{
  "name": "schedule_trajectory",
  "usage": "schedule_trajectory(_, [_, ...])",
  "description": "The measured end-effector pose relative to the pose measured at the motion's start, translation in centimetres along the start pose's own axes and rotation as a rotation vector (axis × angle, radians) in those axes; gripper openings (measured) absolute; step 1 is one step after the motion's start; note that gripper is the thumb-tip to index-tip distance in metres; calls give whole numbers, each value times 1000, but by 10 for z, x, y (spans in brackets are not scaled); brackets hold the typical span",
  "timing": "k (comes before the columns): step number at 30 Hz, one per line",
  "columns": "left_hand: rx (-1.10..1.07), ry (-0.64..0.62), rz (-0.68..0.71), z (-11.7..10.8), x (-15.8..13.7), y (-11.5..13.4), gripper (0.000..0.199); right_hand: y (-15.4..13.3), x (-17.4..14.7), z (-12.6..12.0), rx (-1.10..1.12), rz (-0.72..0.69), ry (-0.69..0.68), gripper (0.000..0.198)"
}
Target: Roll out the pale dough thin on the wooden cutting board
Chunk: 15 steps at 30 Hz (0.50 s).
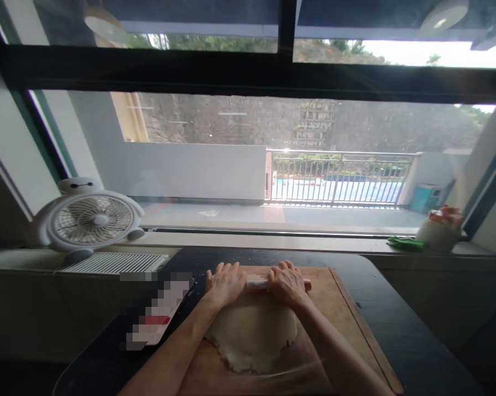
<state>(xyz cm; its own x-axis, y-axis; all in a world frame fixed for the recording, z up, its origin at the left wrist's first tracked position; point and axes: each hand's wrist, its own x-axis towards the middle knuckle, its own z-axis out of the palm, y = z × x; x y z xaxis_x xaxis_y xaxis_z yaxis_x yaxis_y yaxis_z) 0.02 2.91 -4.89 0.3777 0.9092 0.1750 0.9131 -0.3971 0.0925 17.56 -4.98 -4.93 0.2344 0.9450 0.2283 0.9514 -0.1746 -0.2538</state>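
A pale sheet of dough (254, 333) with a ragged near edge lies flat on a wooden board (342, 324). Across its far end runs a rolling pin (257, 284), its middle whitened as if by flour and its right end (308, 285) sticking out. My left hand (226, 282) curls over the left part of the pin and hides that end. Over the right part, my right hand (286, 280) bends its fingers round the pin. Both arms reach forward over the dough's sides.
The board rests on a dark table (380, 286). Left of it lies a flat, blurred-out item (161, 313). A white fan (97, 219) stands by the window at left. On the sill at right are a green cloth-like thing (407, 243) and a pale pot (440, 234).
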Motion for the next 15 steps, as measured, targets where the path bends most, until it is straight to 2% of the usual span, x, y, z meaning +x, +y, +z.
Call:
schedule_trajectory(5, [-36, -109, -74, -5, -1, 3, 63, -2, -4, -1, -7, -3, -6, 41])
schedule_trajectory(10, [-30, -209, -100, 1, 37, 2, 66, 2, 28, 5, 6, 40, -100, 39])
schedule_trajectory(15, [-37, -223, -109, 19, 77, -5, 68, 6, 68, 17, 12, 80, -160, 37])
